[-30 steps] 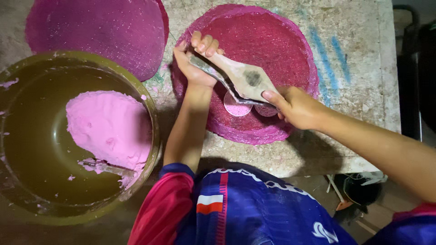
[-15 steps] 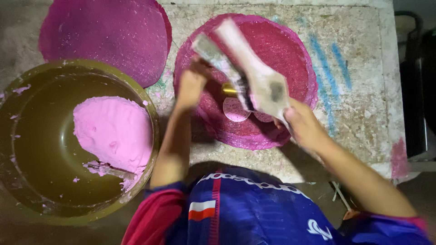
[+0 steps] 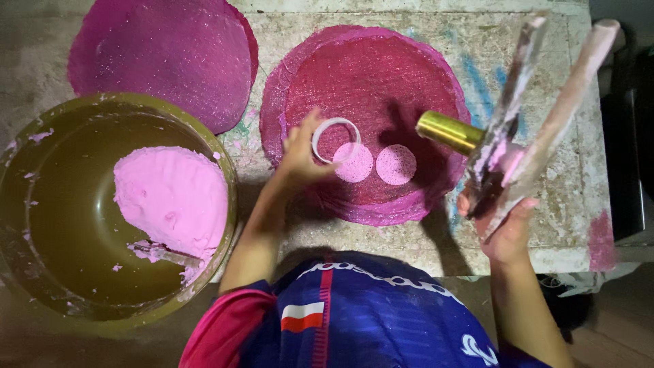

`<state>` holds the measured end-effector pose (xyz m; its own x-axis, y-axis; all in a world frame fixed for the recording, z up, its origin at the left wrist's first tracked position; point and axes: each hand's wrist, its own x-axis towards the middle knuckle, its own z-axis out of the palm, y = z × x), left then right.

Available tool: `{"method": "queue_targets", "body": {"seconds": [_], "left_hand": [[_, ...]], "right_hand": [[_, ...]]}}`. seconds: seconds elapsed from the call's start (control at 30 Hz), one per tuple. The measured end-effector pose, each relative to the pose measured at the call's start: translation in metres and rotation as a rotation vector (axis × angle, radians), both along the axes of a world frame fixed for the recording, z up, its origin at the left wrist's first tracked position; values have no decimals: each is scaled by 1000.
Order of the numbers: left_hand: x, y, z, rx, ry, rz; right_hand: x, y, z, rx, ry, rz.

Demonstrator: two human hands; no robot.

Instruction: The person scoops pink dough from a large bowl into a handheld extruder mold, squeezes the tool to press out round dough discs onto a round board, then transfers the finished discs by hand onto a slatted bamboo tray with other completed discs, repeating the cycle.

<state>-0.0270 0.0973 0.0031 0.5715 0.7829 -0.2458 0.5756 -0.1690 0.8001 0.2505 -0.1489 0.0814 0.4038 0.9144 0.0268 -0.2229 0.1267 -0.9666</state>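
My left hand [image 3: 300, 153] holds a small white ring mould [image 3: 335, 140] by its rim, lifted just off a round magenta mat [image 3: 381, 75]. Beside the ring two pale pink discs [image 3: 375, 163] lie flat on the mat. My right hand [image 3: 504, 221] is raised to the right of the mat and grips two flat sticks smeared with pink paste [image 3: 538, 109], pointing up and away. A short brass-coloured cylinder [image 3: 449, 131] juts out near those sticks, over the mat's right edge.
A big olive bowl [image 3: 41, 286] at the left holds a lump of pink dough [image 3: 174, 197] and a small stick. A second magenta mat [image 3: 163, 54] lies at the back left. The stained stone table [image 3: 586, 170] ends at the right and near me.
My right hand has lifted the sticks off the mat and swung them up to the right. My left hand has raised the ring, and two pink discs now show on the mat.
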Motion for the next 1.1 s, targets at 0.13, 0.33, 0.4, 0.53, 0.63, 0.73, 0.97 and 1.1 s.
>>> {"method": "queue_targets", "body": {"seconds": [0.13, 0.33, 0.4, 0.53, 0.63, 0.73, 0.97, 1.1], "left_hand": [[-13, 24, -16, 259, -88, 233], [-10, -19, -40, 86, -432, 627], [-10, -46, -44, 560, -182, 616], [-10, -64, -45, 867, 87, 233], [-5, -69, -43, 858, 149, 191], [-2, -74, -35, 874, 115, 163], [15, -17, 14, -52, -1008, 144], [31, 18, 37, -1037, -1751, 79]], "right_hand": [[5, -12, -8, -36, 52, -23], [7, -15, -13, -46, 19, -14], [7, -12, -12, -41, 35, 3], [5, -5, -13, -22, 49, 23], [4, -2, -17, -27, 39, 33], [7, 1, -23, -73, 7, 98], [24, 54, -32, -479, -422, 511], [16, 104, -10, -888, -312, 821]]}}
